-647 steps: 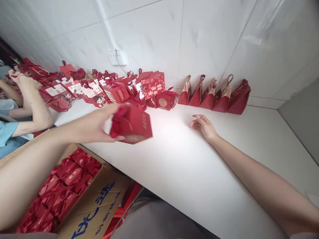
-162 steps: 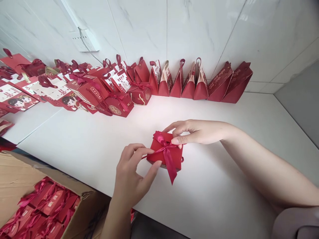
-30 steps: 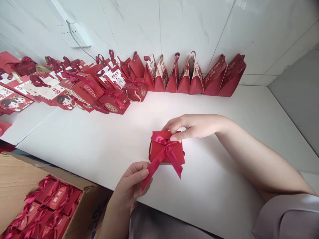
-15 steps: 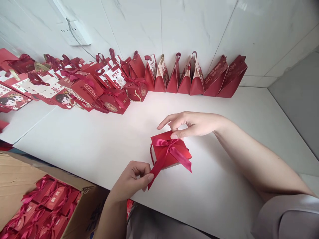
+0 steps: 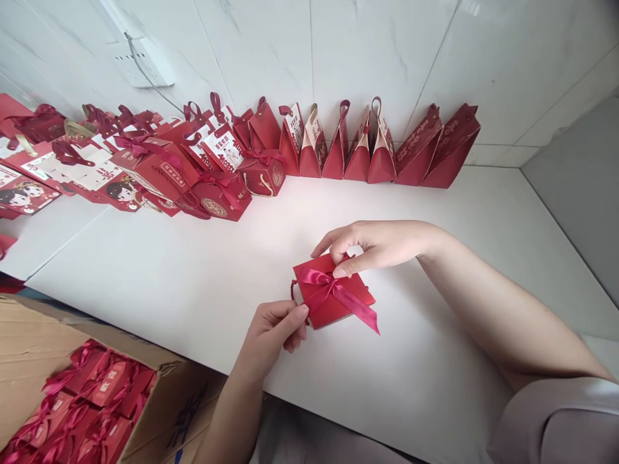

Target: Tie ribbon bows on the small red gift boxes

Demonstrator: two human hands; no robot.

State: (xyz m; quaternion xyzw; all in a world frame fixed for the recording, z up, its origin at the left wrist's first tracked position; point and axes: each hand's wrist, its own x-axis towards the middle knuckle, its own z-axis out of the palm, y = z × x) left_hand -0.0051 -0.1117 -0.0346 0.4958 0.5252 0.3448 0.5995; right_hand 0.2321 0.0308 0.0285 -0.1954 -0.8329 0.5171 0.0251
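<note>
A small red box (image 5: 333, 308) with a pink ribbon bow (image 5: 355, 308) on top sits on the white table. My left hand (image 5: 280, 328) is closed at the box's left corner, thumb and fingers pinching the ribbon's left tail, most of which it hides. At the box's back edge is my right hand (image 5: 358, 248), its thumb and fingertip closed on the ribbon loop beside the knot. The other ribbon tail hangs over the box's front right edge. A dark red cord shows at the box's left side.
Red gift boxes (image 5: 222, 196) crowd the back left of the white table (image 5: 411, 386). Upright red bags (image 5: 358, 161) line the tiled wall. An open cardboard box (image 5: 159, 393) at the lower left holds several ribboned red boxes (image 5: 106, 386). A socket (image 5: 145, 63) with a cable is on the wall.
My left hand has moved up and right to the box's corner with the ribbon tail. My right hand has shifted slightly down and right, nearer the knot.
</note>
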